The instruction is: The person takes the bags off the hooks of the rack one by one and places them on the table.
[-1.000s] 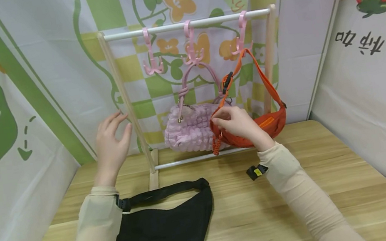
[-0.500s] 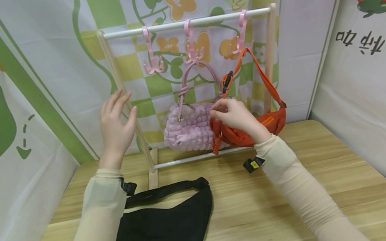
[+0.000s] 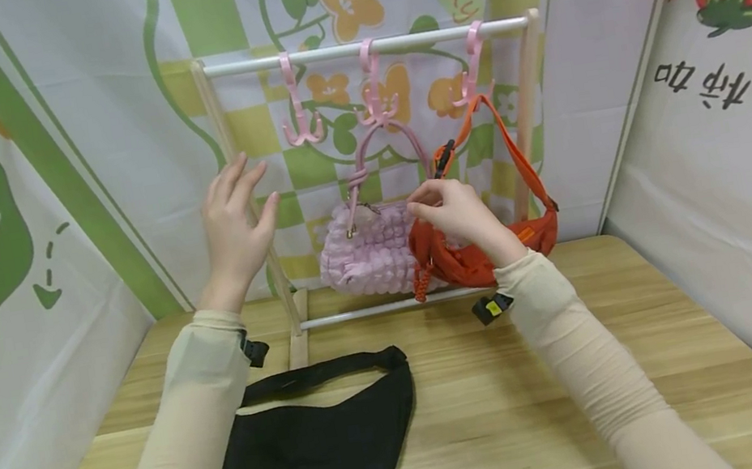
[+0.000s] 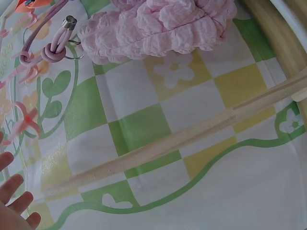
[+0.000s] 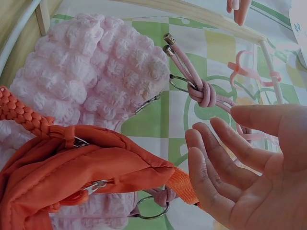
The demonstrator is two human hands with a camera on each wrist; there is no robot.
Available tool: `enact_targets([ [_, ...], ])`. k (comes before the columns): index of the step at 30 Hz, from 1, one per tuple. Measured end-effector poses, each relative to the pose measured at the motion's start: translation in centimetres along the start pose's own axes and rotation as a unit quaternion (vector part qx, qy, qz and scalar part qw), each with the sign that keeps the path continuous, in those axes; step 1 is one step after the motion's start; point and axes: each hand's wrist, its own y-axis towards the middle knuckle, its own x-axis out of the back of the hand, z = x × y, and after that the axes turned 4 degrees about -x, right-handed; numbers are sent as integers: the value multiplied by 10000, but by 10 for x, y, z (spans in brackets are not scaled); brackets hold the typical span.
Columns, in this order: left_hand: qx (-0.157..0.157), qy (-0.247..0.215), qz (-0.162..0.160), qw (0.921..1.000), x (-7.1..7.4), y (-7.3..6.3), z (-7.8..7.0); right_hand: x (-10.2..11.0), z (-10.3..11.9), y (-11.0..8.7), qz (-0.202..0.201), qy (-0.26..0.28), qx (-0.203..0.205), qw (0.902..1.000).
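Observation:
My right hand (image 3: pixel 456 214) is raised in front of the orange belt bag (image 3: pixel 531 236), fingers loosely bent with nothing between them; the right wrist view shows its palm beside the bag's strap (image 5: pixel 182 184). By its strap the orange bag hangs from the right pink hook (image 3: pixel 470 64). A pink puffy handbag (image 3: pixel 371 247) hangs by its knotted handle on the middle hook (image 3: pixel 372 87), partly behind the orange bag. Holding nothing, my left hand (image 3: pixel 236 228) is up beside the rack's left post, fingers spread. A black crescent bag (image 3: pixel 322 456) lies on the table below.
The rack has a white top rail (image 3: pixel 325 54), wooden posts (image 3: pixel 528 104) and a lower bar (image 3: pixel 352 314). A left pink hook (image 3: pixel 298 107) hangs bare. Patterned cloth surrounds the wooden table (image 3: pixel 495 429) on the back and sides.
My left hand has risen and moved right along the rack's left post. My right hand has lifted slightly in front of the orange bag. The bags hang almost unchanged.

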Motion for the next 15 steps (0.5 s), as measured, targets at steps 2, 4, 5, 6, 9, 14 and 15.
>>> enact_targets([
  [2, -1, 14, 28, 10000, -1, 2, -1, 1, 2, 2, -56, -7, 13, 10000],
  [4, 19, 6, 54, 10000, -1, 3, -2, 2, 3, 3, -111, -23, 29, 9999],
  [5, 21, -6, 57, 10000, -2, 4, -3, 2, 4, 4, -147, -32, 36, 9999],
  [6, 23, -12, 61, 10000, -2, 6, -3, 3, 4, 5, -173, -35, 52, 9998],
  [9, 0, -8, 81, 10000, -3, 9, -4, 4, 6, 7, -237, -22, 71, 9997],
  [14, -80, 25, 63, 9999, -5, 16, -4, 7, 8, 10, -321, 83, 111, 9994],
  [15, -86, 12, 59, 9999, -5, 18, -5, 8, 9, 11, -339, 114, 110, 9993],
])
